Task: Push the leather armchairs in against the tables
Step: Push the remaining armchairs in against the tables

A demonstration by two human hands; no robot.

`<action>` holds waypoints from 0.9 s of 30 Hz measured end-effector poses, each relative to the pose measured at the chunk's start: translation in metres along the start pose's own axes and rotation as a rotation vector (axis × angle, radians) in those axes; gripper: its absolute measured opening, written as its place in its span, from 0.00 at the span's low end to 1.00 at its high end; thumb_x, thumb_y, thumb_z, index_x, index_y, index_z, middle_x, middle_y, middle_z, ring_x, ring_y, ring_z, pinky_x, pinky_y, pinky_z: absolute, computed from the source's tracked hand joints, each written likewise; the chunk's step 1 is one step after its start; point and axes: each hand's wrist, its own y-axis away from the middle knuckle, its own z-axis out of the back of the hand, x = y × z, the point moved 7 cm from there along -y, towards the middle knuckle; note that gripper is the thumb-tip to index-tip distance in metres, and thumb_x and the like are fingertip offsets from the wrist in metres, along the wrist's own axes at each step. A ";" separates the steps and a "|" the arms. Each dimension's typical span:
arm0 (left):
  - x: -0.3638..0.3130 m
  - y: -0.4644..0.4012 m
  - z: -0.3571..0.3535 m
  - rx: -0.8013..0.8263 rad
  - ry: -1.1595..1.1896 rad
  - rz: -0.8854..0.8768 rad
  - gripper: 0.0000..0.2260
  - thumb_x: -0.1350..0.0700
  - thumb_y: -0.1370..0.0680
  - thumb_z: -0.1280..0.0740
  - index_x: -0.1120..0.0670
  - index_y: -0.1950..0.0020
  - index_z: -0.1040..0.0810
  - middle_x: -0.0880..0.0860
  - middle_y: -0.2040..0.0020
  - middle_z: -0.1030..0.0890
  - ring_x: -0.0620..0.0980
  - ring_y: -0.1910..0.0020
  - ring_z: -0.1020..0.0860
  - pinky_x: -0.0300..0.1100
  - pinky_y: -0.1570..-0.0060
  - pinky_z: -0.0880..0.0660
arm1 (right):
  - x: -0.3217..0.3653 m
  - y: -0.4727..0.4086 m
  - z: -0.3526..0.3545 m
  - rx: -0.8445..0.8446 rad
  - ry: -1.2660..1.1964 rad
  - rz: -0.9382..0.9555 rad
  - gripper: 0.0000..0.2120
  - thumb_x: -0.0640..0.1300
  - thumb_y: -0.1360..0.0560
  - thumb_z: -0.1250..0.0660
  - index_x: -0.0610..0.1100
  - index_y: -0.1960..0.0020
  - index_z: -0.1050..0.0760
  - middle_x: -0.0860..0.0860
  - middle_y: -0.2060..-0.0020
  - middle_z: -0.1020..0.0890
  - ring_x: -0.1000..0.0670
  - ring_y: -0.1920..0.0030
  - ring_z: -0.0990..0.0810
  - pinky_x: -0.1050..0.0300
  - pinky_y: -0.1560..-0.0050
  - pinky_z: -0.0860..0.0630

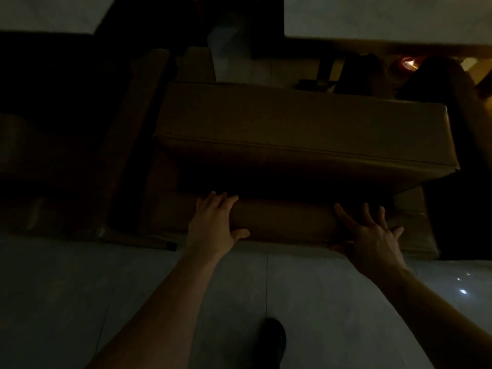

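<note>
In a very dim room, a brown leather armchair (298, 129) stands in front of me, seen from above and behind. Its top back edge (287, 222) runs between my hands. My left hand (213, 222) lies flat on the left part of that edge, fingers over the top and thumb on the near face. My right hand (372, 235) rests on the right part with fingers spread, thumb on the near face. A pale table top (386, 17) lies beyond the armchair at the upper right.
A second dark leather armchair (66, 155) stands close on the left. Another pale table top (48, 12) shows at the upper left. The pale tiled floor (106, 288) lies under me, with my dark shoe (274, 339) on it. A small lit lamp (408, 62) glows at the right.
</note>
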 end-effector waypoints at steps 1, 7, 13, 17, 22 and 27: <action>0.000 0.001 0.001 -0.006 0.004 0.002 0.39 0.36 0.30 0.28 0.44 0.24 0.40 0.49 0.23 0.37 0.53 0.24 0.46 0.55 0.27 0.43 | 0.000 0.001 0.000 -0.001 0.003 0.002 0.46 0.69 0.28 0.36 0.65 0.22 0.63 0.41 0.20 0.54 0.32 0.22 0.59 0.20 0.31 0.46; 0.001 0.010 -0.003 0.005 0.010 0.006 0.39 0.37 0.29 0.28 0.45 0.23 0.40 0.50 0.23 0.38 0.54 0.23 0.47 0.56 0.25 0.48 | -0.001 0.010 -0.004 -0.003 0.019 0.004 0.46 0.70 0.29 0.37 0.64 0.22 0.63 0.41 0.20 0.54 0.32 0.22 0.58 0.21 0.31 0.45; 0.005 0.025 -0.005 0.002 0.017 0.006 0.39 0.37 0.30 0.29 0.44 0.23 0.40 0.49 0.23 0.38 0.53 0.23 0.47 0.55 0.25 0.47 | 0.003 0.024 -0.010 0.001 0.024 0.007 0.46 0.70 0.28 0.38 0.64 0.23 0.66 0.42 0.20 0.56 0.32 0.22 0.60 0.22 0.30 0.46; 0.005 0.030 -0.004 -0.002 0.028 -0.013 0.39 0.37 0.30 0.28 0.45 0.24 0.39 0.50 0.23 0.37 0.54 0.23 0.46 0.56 0.25 0.47 | 0.003 0.028 -0.015 0.001 0.030 -0.002 0.47 0.70 0.28 0.37 0.65 0.24 0.67 0.42 0.20 0.56 0.32 0.23 0.60 0.21 0.31 0.46; 0.005 0.029 -0.005 0.015 0.027 -0.005 0.39 0.37 0.29 0.29 0.45 0.23 0.41 0.49 0.23 0.39 0.54 0.23 0.48 0.56 0.25 0.48 | 0.003 0.026 -0.015 -0.015 0.036 -0.002 0.47 0.70 0.28 0.37 0.65 0.23 0.66 0.41 0.20 0.55 0.32 0.22 0.60 0.20 0.31 0.46; 0.004 0.026 -0.004 0.064 0.004 0.018 0.39 0.37 0.29 0.29 0.44 0.23 0.42 0.48 0.22 0.40 0.53 0.23 0.49 0.55 0.25 0.46 | 0.004 0.027 -0.015 -0.005 0.027 -0.011 0.47 0.70 0.28 0.37 0.65 0.24 0.69 0.42 0.20 0.57 0.32 0.23 0.61 0.21 0.30 0.47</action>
